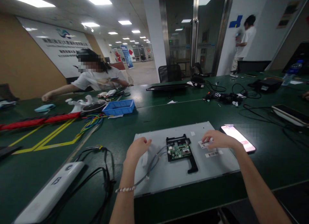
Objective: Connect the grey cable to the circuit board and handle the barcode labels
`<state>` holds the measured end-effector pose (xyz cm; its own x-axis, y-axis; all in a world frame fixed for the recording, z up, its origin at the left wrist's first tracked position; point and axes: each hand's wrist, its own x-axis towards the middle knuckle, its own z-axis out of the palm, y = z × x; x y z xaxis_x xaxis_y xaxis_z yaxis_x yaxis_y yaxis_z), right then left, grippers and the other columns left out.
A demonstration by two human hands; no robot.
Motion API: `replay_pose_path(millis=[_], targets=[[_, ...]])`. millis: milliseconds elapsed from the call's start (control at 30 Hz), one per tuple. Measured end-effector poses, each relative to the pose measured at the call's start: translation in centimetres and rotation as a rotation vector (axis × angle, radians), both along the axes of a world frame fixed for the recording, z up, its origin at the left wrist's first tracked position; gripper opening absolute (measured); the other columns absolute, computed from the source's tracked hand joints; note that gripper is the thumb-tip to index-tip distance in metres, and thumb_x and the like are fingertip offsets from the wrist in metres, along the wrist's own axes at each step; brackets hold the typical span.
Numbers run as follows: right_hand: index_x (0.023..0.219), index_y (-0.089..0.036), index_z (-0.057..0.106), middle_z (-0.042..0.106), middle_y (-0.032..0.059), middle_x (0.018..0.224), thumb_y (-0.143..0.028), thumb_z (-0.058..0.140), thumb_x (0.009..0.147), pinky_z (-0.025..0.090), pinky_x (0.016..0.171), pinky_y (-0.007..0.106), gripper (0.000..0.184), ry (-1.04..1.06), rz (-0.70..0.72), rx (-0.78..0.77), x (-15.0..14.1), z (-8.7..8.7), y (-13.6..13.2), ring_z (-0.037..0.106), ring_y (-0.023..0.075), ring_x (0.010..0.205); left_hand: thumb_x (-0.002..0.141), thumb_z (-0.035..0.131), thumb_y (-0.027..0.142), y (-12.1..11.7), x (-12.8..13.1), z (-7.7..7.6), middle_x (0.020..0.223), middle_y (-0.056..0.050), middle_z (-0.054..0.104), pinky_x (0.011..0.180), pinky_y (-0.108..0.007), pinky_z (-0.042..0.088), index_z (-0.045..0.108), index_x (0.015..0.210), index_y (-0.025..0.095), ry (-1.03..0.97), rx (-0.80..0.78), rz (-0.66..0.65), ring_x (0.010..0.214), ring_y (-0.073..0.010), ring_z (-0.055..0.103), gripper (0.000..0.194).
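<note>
A grey metal panel (178, 174) lies flat on the green table in front of me. A black frame holding a green circuit board (180, 150) sits on its middle, with grey wires (154, 159) running off to the left. My left hand (137, 150) rests on the panel's left part, its fingers curled near the wires and a white strip. My right hand (216, 139) lies on the panel's right part, fingertips pinching a small white label (202, 144). Another label (213, 154) is stuck just below.
A lit phone (238, 138) lies right of the panel. A white device (48, 193) and black cables (103, 179) are at the left front. A blue tray (119, 107), red bar (38, 121), laptops and cables are farther back. One person sits at the far left, another stands by the door.
</note>
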<state>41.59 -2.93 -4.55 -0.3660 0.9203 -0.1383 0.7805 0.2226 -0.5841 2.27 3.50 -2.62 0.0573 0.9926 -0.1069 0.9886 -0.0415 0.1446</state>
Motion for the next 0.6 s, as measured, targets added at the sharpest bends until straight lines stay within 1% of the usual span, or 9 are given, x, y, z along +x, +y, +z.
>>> replay_pose_path(millis=[67,100,200,333,400,500,567,600], targets=[[0.099,-0.023,0.068,0.06,0.0053,0.108,-0.02,0.067,0.062,0.045,0.08,0.029,0.038,0.001,0.083,-0.067,0.2,0.6,-0.7,0.058,0.0199,0.094,0.084,0.039,0.05,-0.1,-0.1,0.2,0.087,-0.012,0.069,0.073,-0.029,0.044,0.064,0.084,0.016,-0.009,-0.01,-0.008,0.088,-0.0244,0.063,0.042],[0.1,-0.023,0.068,0.06,0.005,0.109,-0.019,0.067,0.061,0.045,0.08,0.029,0.039,0.002,0.099,-0.092,0.2,0.8,-0.9,0.057,0.0197,0.095,0.084,0.039,0.051,-0.1,-0.2,0.3,0.088,-0.012,0.069,0.074,-0.029,0.044,0.065,0.084,0.016,-0.016,-0.016,-0.013,0.089,-0.0246,0.063,0.043],[0.098,-0.022,0.068,0.062,0.0042,0.103,-0.015,0.065,0.061,0.046,0.076,0.027,0.039,0.016,0.07,-0.158,0.0,0.8,-1.2,0.059,0.0179,0.09,0.083,0.041,0.051,-0.5,-0.1,0.7,0.089,-0.012,0.069,0.071,-0.028,0.045,0.065,0.084,0.016,-0.056,-0.039,-0.023,0.087,-0.0237,0.064,0.043],[0.091,-0.019,0.069,0.066,0.0034,0.088,-0.011,0.062,0.062,0.046,0.07,0.025,0.031,0.066,0.068,-0.219,-0.1,0.3,-0.9,0.06,0.016,0.081,0.081,0.044,0.05,-1.3,0.1,1.5,0.084,-0.01,0.068,0.05,-0.025,0.044,0.061,0.092,0.015,-0.173,-0.208,0.035,0.058,-0.0184,0.065,0.04],[0.089,-0.018,0.069,0.066,0.003,0.084,-0.009,0.06,0.062,0.046,0.068,0.024,0.03,0.078,0.06,-0.241,-0.1,0.2,-0.8,0.06,0.0154,0.077,0.08,0.047,0.043,-1.6,0.2,1.7,0.085,-0.009,0.068,0.044,-0.023,0.043,0.056,0.098,0.015,-0.243,-0.278,0.063,0.052,-0.0161,0.064,0.035],[0.089,-0.017,0.069,0.066,0.0032,0.083,-0.006,0.056,0.063,0.045,0.065,0.024,0.031,0.08,0.021,-0.248,0.1,0.2,-0.7,0.061,0.015,0.075,0.077,0.05,0.025,-1.7,0.3,1.6,0.089,-0.009,0.067,0.045,-0.02,0.046,0.053,0.101,0.014,-0.325,-0.307,0.092,0.055,-0.0139,0.065,0.026],[0.089,-0.018,0.069,0.067,0.0037,0.085,-0.007,0.054,0.065,0.045,0.066,0.024,0.031,0.078,-0.012,-0.208,0.2,0.2,-0.6,0.061,0.0154,0.076,0.073,0.048,0.012,-1.5,0.3,1.3,0.088,-0.008,0.067,0.048,-0.018,0.047,0.053,0.097,0.015,-0.346,-0.311,0.103,0.058,-0.0131,0.066,0.025],[0.089,-0.018,0.069,0.067,0.0039,0.086,-0.007,0.053,0.066,0.045,0.066,0.024,0.03,0.075,-0.029,-0.183,0.2,0.1,-0.6,0.061,0.0157,0.076,0.071,0.046,0.008,-1.4,0.2,1.1,0.085,-0.007,0.067,0.048,-0.018,0.048,0.054,0.094,0.015,-0.346,-0.315,0.104,0.059,-0.013,0.066,0.025]])
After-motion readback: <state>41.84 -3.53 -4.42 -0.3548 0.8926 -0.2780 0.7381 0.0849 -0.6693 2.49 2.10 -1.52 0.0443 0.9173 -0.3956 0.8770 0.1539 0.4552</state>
